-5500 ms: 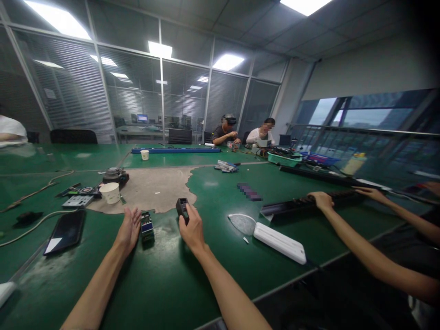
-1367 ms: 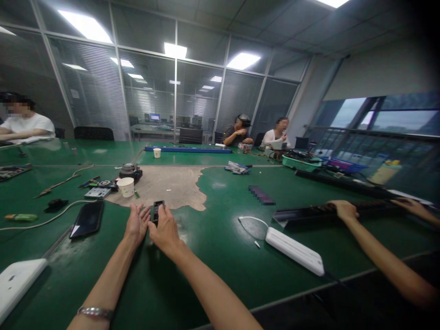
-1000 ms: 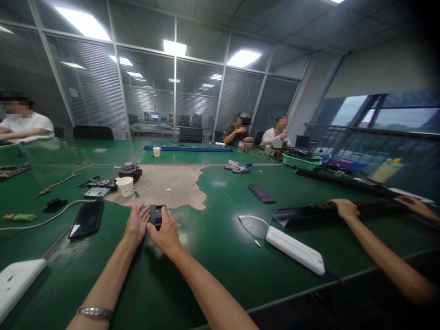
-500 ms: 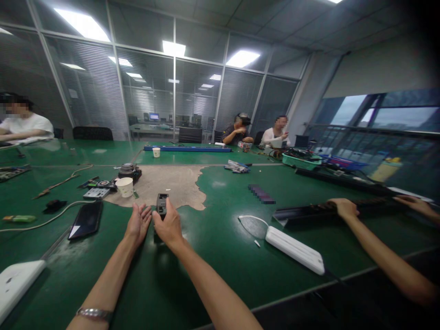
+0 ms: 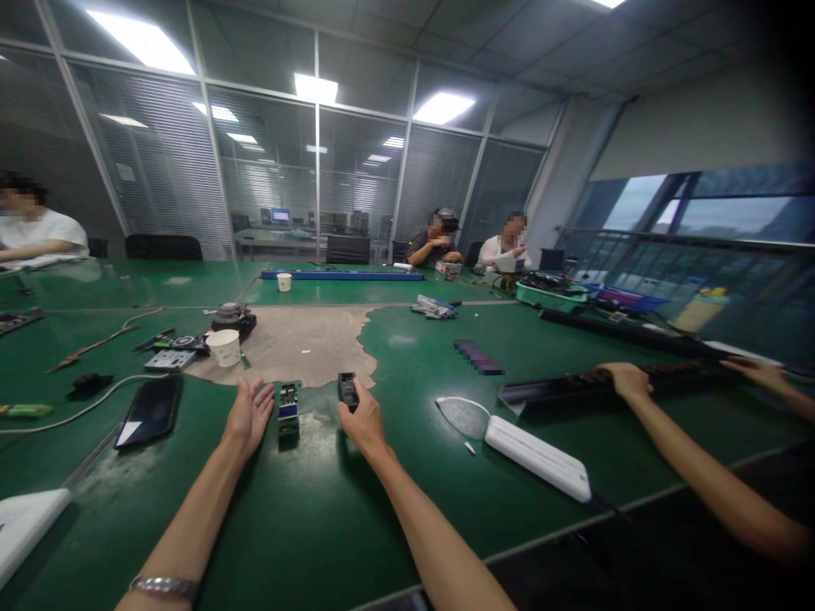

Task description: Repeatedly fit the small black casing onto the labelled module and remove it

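Between my hands a small electronic module (image 5: pixel 289 413) with exposed circuit boards stands on the green table. My right hand (image 5: pixel 364 421) grips a black plastic housing (image 5: pixel 347 388) just right of the module, apart from it. The fingers partly cover the housing. To the left of the module, my left hand (image 5: pixel 247 417) is open, palm turned toward it, and holds nothing.
A paper cup (image 5: pixel 224 349), a phone (image 5: pixel 150 411) and loose electronic parts (image 5: pixel 171 358) lie to the left. On the right are a white power strip (image 5: pixel 538 456) and a co-worker's hands (image 5: pixel 627 379) on a long black rail (image 5: pixel 548 395).
My right hand has moved right with the black housing, lifting it off the module, which now stands uncovered. My left hand stays open, its fingers slightly more spread. The view has shifted slightly.
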Available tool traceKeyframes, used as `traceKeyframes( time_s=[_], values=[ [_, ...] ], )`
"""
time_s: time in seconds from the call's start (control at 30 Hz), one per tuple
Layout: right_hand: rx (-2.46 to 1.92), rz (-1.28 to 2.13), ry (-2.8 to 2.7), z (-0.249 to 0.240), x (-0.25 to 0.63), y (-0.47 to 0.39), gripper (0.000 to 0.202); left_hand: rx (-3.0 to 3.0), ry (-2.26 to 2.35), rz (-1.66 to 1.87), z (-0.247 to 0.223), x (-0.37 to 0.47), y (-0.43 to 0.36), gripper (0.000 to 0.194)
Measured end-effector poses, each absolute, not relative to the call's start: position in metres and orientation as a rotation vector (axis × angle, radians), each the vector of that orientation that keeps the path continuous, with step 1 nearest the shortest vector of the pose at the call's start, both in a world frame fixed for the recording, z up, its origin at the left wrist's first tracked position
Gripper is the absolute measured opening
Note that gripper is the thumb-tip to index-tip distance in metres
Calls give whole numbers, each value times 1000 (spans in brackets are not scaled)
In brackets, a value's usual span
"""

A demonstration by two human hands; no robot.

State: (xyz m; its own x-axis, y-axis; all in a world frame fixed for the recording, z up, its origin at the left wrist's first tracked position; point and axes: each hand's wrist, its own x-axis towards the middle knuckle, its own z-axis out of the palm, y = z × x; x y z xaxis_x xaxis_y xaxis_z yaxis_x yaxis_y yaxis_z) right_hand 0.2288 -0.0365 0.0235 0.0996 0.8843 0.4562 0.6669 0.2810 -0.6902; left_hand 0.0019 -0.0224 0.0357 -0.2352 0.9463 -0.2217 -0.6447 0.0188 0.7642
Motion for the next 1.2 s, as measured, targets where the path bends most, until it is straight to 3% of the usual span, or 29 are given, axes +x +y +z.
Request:
traceKeyframes(
  time_s=[0.27, 0.8, 0.97, 1.2],
  values=[
    [-1454, 252, -1646, 19, 228, -38, 64, 460, 928, 1574, 30, -1, -20, 63],
    [-1422, 476, -1570, 41, 226, -36, 46, 443, 926, 1572, 30, -1, -20, 62],
    [-1320, 570, -1547, 65, 201, -45, 43, 499, 936, 1559, 29, -2, -19, 65],
    [-1219, 415, -1733, 75, 143, -60, 41, 510, 952, 1559, 33, 0, -23, 62]
  ],
)
